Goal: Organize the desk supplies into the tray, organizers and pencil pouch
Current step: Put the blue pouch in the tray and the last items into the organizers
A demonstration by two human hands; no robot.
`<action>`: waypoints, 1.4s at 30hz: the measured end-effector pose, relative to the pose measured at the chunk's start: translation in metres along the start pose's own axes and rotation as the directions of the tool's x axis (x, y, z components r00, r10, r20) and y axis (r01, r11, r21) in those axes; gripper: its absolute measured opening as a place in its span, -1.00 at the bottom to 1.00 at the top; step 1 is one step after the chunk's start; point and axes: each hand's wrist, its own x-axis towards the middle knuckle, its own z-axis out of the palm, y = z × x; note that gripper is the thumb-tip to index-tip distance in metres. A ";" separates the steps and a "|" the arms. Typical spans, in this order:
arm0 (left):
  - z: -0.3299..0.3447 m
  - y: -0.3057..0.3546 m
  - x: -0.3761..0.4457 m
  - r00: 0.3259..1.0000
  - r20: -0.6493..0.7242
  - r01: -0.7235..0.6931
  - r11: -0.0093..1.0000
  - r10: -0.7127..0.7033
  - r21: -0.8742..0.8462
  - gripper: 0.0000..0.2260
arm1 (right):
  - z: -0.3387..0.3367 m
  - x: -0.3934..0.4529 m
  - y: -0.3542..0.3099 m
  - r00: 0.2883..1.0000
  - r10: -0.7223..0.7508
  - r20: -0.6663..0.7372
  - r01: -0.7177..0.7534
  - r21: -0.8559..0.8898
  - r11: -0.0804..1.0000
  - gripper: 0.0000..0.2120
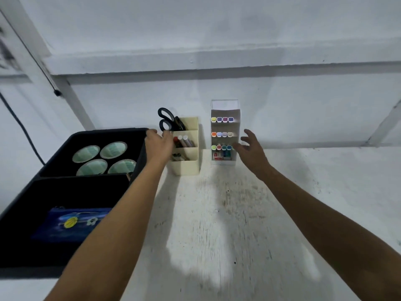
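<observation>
A cream three-tier organizer (188, 168) stands at the back of the white desk, with black scissors (166, 119) in its top slot and markers (184, 141) in the middle one. My left hand (159, 145) reaches to its left wall, fingers touching the edge beside the scissors' handles. A clear tiered marker holder (224, 109) with several coloured marker caps stands to the right. My right hand (250, 148) hovers at its right side with fingers spread, holding nothing. A blue pencil pouch (71, 223) lies in the front section of the black tray (104, 132).
Several round tins (103, 157) with pale green lids sit in the tray's rear section. The tray takes up the desk's left side. A white wall with a ledge runs close behind the organizers. A black cable (19, 124) hangs at far left.
</observation>
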 end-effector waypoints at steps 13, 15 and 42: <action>-0.006 -0.018 0.008 0.800 0.561 0.297 0.953 -0.215 -0.059 -0.63 | 0.022 0.008 0.005 0.996 -0.073 0.054 0.082 -0.193 0.978 -0.58; -0.005 -0.021 0.006 0.765 0.602 0.302 0.953 -0.229 -0.021 -0.54 | 0.024 0.006 0.004 0.997 -0.078 0.025 0.082 -0.204 0.976 -0.60; -0.014 -0.003 -0.013 0.776 0.588 0.242 0.969 -0.227 0.055 -0.88 | 0.024 -0.032 -0.022 0.997 0.019 0.073 0.004 -0.298 0.954 -0.59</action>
